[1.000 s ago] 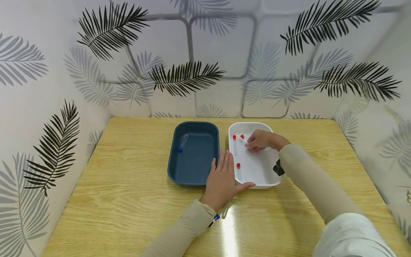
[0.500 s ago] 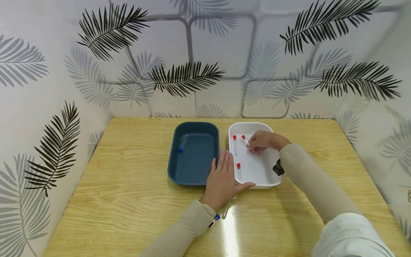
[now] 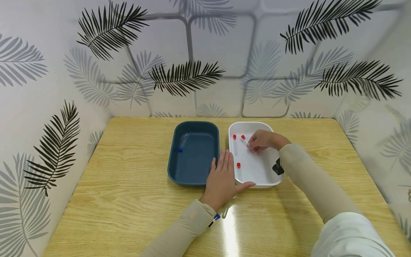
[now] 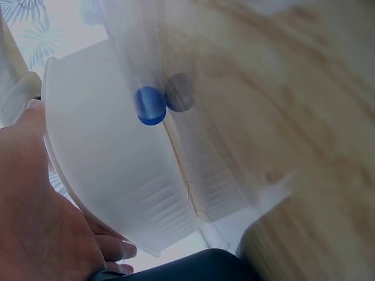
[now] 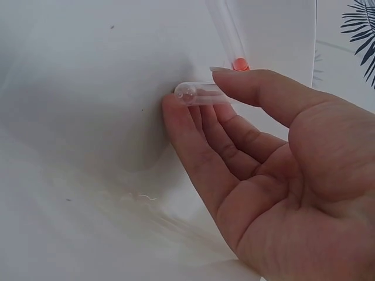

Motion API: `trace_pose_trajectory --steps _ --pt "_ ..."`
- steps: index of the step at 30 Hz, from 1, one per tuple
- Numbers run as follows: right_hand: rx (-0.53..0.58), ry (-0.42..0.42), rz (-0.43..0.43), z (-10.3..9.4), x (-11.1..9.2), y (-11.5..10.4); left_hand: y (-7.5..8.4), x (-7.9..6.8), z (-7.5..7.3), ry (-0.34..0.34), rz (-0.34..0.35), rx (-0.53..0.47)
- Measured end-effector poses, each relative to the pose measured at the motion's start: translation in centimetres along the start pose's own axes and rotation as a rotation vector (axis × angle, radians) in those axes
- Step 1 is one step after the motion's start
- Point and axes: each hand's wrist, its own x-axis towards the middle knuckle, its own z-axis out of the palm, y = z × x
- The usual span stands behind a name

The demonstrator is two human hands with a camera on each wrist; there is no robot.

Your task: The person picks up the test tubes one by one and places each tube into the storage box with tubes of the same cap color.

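My right hand (image 3: 260,140) pinches a clear test tube with a red cap (image 3: 243,137) inside the white tray (image 3: 232,124). In the right wrist view the tube's rounded end (image 5: 186,93) sits between thumb and fingertips. Two more red-capped test tubes lie along the tray's left side, a far one (image 3: 235,145) and a near one (image 3: 239,171). My left hand (image 3: 221,182) rests with straight fingers where the two trays meet, its thumb along the white tray's front rim. To its left stands the dark blue tray (image 3: 192,171), holding a blue-capped test tube (image 3: 183,142).
On the wooden table (image 3: 128,200), a blue cap (image 3: 217,216) shows beside my left sleeve. A clear tube end (image 3: 225,211) pokes out below my left hand. A patterned wall (image 3: 205,46) closes off the table's back edge.
The red-capped tube in my right hand has shifted very slightly, with the fingers adjusting around it. My left hand and both trays stay where they were.
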Motion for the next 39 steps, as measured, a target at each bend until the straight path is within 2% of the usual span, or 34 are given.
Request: trace_pose_trajectory --steps 16,27,39 --pt "-0.017 0.029 0.05 -0.02 -0.09 -0.41 0.04 0.06 0.0 0.002 0.001 0.006" --pt "0.004 0.043 0.051 0.06 0.15 -0.09 0.07 0.07 0.12 0.005 0.002 0.013" --pt "-0.024 0.064 0.071 0.06 0.1 -0.5 0.01 0.13 0.1 -0.011 0.0 0.005"
